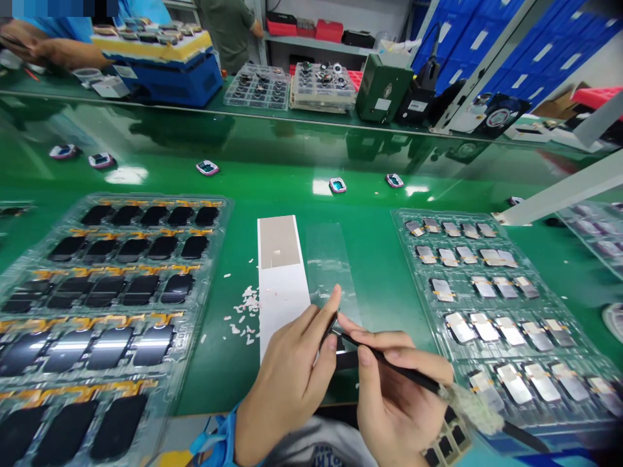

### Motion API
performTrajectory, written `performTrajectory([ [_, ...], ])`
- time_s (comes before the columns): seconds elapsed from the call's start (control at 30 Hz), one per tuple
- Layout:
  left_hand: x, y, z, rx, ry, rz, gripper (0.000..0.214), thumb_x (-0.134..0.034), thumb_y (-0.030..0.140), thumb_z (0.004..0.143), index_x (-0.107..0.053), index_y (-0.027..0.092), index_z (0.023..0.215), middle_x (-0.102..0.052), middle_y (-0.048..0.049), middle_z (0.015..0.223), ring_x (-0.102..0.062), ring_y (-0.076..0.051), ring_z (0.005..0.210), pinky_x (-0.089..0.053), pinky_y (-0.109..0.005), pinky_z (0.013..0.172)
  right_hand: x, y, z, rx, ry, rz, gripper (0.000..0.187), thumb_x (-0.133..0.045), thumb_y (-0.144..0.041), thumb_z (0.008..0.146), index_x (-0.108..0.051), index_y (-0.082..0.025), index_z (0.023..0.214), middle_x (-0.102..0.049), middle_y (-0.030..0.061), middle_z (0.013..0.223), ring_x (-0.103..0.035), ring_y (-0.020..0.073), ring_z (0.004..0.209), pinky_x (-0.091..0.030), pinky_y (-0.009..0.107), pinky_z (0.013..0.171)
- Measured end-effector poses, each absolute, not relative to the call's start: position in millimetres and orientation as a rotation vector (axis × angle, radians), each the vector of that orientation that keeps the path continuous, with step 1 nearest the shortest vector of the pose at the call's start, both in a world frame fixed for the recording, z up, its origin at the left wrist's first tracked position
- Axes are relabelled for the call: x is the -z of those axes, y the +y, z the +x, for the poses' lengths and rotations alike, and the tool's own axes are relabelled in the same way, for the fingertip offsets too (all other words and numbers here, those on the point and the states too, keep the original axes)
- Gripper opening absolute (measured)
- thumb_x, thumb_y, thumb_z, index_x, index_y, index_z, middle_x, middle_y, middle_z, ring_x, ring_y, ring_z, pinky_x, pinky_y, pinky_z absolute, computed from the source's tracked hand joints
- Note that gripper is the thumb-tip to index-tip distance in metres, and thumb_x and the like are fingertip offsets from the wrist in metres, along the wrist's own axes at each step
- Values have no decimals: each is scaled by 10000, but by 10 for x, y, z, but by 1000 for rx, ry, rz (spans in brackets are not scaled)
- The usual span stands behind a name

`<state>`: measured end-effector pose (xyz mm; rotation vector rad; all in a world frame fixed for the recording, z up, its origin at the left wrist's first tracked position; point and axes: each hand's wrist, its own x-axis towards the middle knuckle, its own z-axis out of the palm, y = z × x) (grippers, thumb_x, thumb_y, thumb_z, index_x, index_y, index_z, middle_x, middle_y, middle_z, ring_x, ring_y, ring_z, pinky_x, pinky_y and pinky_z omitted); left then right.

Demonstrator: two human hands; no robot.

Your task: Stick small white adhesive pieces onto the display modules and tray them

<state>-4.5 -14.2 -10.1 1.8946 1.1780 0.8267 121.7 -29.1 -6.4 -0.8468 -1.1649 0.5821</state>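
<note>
My left hand [292, 383] is closed, its thumb and forefinger pinching a small dark part [333, 324] at the near edge of the green bench. My right hand [403, 395] grips black tweezers [389, 363] like a pen, their tip touching that part. Just beyond my fingers lie a white paper strip [282, 279] and a clear film strip [331, 259]. Several small white scraps [246, 311] are scattered left of the paper.
A clear tray of black screens [97, 305] lies on the left, a tray of silver-backed parts [491, 305] on the right. Small pink-rimmed modules [337, 185] ride the green belt behind. Stacked trays, a blue box and other people stand at the far side.
</note>
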Motion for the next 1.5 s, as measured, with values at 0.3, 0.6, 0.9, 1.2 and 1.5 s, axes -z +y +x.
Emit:
performTrajectory([
  [0.3, 98, -128, -39, -792, 1229, 1922, 521, -312, 226, 1035, -274, 246, 1555, -645, -83, 1082, -635, -206, 882, -529, -350, 751, 58, -293, 1213, -562, -1180, -844, 343, -525, 89, 875, -481, -206, 1045, -707, 36, 946, -746, 191, 969, -674, 382, 847],
  [0.6, 108, -140, -41, -784, 1218, 1911, 544, -327, 221, 1030, -238, 270, 1564, -636, -78, 1131, -634, -205, 917, -524, -354, 785, 56, -287, 1226, -531, -1221, -877, 307, -551, 54, 886, -486, -212, 1025, -710, 31, 932, -751, 191, 954, -681, 382, 828],
  [0.9, 111, -128, -42, -790, 1247, 1963, 532, -344, 232, 1024, -290, 233, 1553, -649, -77, 1043, -636, -193, 860, -517, -311, 728, 56, -295, 1233, -572, -1191, -872, 290, -549, 46, 889, -498, -210, 1016, -711, 33, 912, -753, 193, 940, -679, 401, 840],
  [1.2, 90, -100, -29, -817, 1267, 1967, 509, -358, 167, 997, -413, 227, 1499, -635, -19, 863, -588, -148, 705, -456, -246, 607, 44, -311, 1238, -598, -1172, -867, 272, -547, 35, 897, -499, -208, 1010, -706, 33, 913, -752, 190, 944, -677, 380, 826],
  [1.5, 102, -95, -32, -824, 1284, 1992, 504, -359, 187, 1004, -407, 217, 1505, -627, -19, 841, -593, -143, 702, -455, -231, 593, 54, -305, 1238, -531, -1238, -894, 270, -568, 28, 900, -495, -210, 1004, -703, 34, 924, -752, 182, 945, -675, 357, 820],
])
